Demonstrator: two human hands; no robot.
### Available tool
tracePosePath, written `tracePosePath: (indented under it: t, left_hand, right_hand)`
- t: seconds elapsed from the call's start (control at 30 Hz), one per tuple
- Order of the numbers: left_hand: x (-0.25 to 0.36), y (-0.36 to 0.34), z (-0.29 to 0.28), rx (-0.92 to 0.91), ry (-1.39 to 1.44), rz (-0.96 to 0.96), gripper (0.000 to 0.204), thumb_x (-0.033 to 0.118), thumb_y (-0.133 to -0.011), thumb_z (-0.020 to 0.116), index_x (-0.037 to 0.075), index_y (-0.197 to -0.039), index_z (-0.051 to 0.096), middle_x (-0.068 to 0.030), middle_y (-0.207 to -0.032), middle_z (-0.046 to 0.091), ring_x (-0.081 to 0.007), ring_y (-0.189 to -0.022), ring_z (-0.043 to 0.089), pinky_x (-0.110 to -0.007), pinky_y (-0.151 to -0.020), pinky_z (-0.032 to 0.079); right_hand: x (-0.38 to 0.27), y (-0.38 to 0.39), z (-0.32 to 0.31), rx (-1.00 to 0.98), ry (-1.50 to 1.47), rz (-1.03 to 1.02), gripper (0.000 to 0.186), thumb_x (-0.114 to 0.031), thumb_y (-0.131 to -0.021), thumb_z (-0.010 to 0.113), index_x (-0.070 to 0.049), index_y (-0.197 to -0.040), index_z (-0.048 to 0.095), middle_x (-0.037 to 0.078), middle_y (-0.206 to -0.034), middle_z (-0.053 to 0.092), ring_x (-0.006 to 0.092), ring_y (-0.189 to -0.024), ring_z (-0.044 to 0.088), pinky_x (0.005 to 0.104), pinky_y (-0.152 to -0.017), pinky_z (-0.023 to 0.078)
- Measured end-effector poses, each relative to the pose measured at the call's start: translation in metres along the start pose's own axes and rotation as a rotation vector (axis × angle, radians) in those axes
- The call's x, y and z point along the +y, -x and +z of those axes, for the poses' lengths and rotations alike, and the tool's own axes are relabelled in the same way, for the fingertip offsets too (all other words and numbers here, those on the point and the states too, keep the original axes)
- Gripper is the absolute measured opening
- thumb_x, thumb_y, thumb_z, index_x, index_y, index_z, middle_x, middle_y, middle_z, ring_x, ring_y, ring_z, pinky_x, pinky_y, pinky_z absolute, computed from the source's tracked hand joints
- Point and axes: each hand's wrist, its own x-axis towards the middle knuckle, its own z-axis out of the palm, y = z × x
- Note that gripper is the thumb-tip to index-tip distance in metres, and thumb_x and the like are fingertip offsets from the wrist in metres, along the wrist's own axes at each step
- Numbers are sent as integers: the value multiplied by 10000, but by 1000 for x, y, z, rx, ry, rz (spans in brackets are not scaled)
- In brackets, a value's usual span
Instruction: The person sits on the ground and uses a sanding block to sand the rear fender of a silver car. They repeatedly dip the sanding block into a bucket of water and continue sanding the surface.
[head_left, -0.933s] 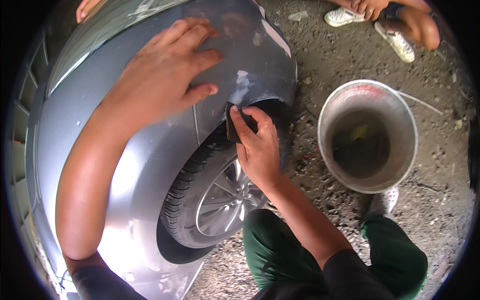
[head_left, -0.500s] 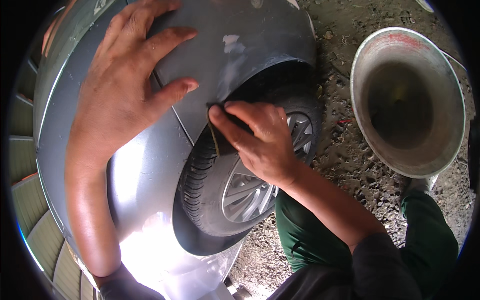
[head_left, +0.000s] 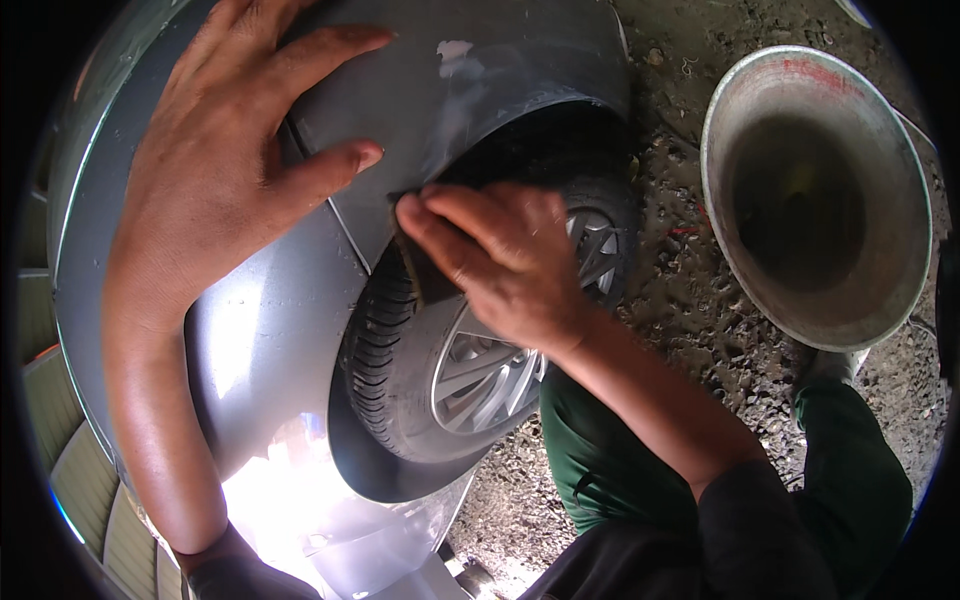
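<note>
My left hand (head_left: 205,170) rests on the grey car fender (head_left: 350,95), fingers spread and thumb stretched out over a panel seam. At the edge of the wheel arch my right hand (head_left: 520,270) pinches a thin, dark brown piece of sandpaper (head_left: 432,285). The sandpaper's upper end is against the arch edge, and its lower part hangs in front of the tyre (head_left: 395,400). Part of it is hidden behind my fingers. Above my right hand, the dull grey paint carries a pale bare patch (head_left: 454,52).
A large pale bucket (head_left: 716,200) with dark water inside stands on wet, gravelly ground (head_left: 680,300) to the right. My green-trousered leg (head_left: 610,450) is beside the alloy wheel (head_left: 480,385). Light ribbed panels (head_left: 70,470) lie beyond the car at the left.
My right hand has shifted slightly left along the arch edge, and more of the sandpaper's face shows. The left hand keeps its place on the fender while the whole view shifts a little.
</note>
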Motion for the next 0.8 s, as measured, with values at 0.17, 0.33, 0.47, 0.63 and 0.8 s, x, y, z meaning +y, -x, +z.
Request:
tracePosePath:
  t: [0.17,0.33,0.47,0.63,0.8]
  left_hand:
    - [3,1,-2,-9,-3,7,828,294,-600,954,170,-1390,737,-65,-1628,556,-340,-1596,402,-544,-1327,315]
    - [3,1,-4,-20,-14,11,859,306,-576,955,176,-1397,735,-65,-1629,558,-337,-1597,404,-551,-1336,300]
    - [4,0,-1,-41,-18,20,884,316,-557,956,180,-1402,734,-65,-1629,559,-335,-1598,405,-557,-1344,288]
    - [3,0,-3,-61,-29,27,915,329,-533,956,186,-1409,732,-65,-1630,560,-332,-1599,407,-564,-1354,273]
    - [3,0,-4,-75,-35,34,947,341,-509,957,191,-1416,730,-65,-1631,562,-329,-1600,408,-571,-1363,258]
  right_hand:
    - [1,-3,-10,-85,12,132,518,-164,-913,728,-210,-1429,722,-59,-1375,614,178,-1043,594,382,-881,443]
    - [10,-4,-12,-55,37,100,495,-185,-910,735,-206,-1404,736,-33,-1366,609,202,-1059,610,389,-899,450]
    - [15,-4,-16,-101,-2,56,454,-188,-902,741,-181,-1356,762,-25,-1358,610,196,-1066,610,388,-903,459]
    - [-1,-8,-19,-99,-20,64,437,-192,-914,732,-182,-1349,764,-21,-1344,616,192,-1084,610,382,-914,458]
    - [5,-8,-20,-90,-69,89,454,-159,-924,753,-179,-1378,741,18,-1315,612,211,-1057,604,410,-871,454]
